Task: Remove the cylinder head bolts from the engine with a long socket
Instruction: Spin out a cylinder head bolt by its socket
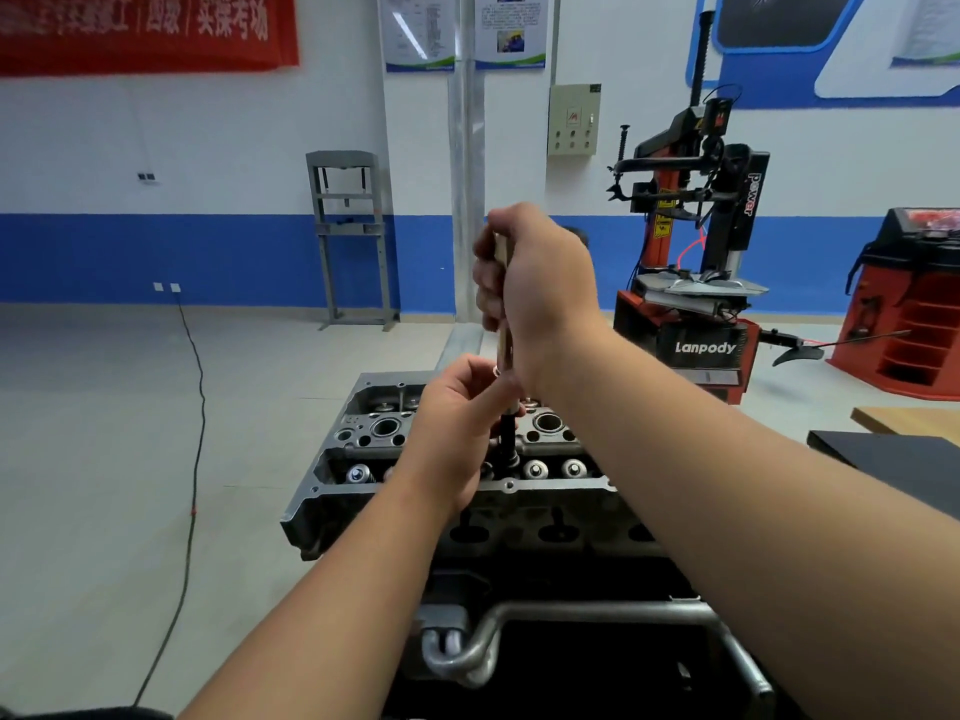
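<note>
At the centre of the frame the right hand [540, 288] was wrapped around the upper part of a long, upright tool [503, 350], its fingers curled tight on the pale metal shaft. Just below it, the left hand [457, 423] pinched the lower end of the same tool where a dark long socket [507, 433] stood upright on the cylinder head [363, 454]; whether a bolt sat in the socket could not be told. The grey cylinder head lay in the lower middle of the frame, with round valve caps and open bores along its top. To the right stood a red and black tyre changer [701, 283] marked "Lanpody" on its base and "power" on its column. A red banner [145, 31] with white Chinese characters hung in the upper left, too blurred to read with certainty. A grey shop press [350, 236] stood against the blue-striped wall.
</note>
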The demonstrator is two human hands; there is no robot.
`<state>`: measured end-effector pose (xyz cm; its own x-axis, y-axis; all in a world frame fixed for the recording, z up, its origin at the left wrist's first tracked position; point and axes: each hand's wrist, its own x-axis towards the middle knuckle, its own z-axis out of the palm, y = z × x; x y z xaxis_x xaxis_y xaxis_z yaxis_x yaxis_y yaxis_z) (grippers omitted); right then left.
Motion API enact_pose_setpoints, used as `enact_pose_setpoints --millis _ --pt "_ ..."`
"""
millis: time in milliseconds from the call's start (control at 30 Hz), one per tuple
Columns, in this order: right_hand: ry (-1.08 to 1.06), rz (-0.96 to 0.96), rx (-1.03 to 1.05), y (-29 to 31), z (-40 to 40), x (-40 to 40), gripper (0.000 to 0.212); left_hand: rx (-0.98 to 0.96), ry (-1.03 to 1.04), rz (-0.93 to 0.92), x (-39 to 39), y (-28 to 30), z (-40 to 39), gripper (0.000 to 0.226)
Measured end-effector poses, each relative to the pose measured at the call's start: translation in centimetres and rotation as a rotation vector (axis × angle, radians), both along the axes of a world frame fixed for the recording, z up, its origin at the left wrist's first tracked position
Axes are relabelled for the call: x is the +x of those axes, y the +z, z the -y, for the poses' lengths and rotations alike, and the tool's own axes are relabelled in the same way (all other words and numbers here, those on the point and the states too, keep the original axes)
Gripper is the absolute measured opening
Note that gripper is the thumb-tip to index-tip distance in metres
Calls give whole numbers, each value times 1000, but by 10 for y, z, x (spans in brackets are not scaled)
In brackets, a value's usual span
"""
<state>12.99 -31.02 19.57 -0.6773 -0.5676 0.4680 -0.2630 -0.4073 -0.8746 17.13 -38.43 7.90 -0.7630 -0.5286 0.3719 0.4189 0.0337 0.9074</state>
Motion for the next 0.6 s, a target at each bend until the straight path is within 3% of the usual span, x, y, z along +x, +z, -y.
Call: enact_pose_setpoints --millis 100,200,267,367,433,600 --pt "336 115 91 9 -8 -13 47 36 -56 -12 3 1 1 31" --pt "379 115 105 6 -11 -17 44 5 -131 -4 4 2 1 32" --pt "234 103 83 0 -7 -9 36 -6 -122 0 5 2 0 32" --pt "-147 10 12 -3 1 2 25 -27 -75 -4 3 2 -1 27" --pt "-205 21 -18 0 4 7 20 -11 -29 -25 0 1 -1 14" --pt "220 42 39 5 -1 -4 41 21 -31 -22 1 -2 3 40"
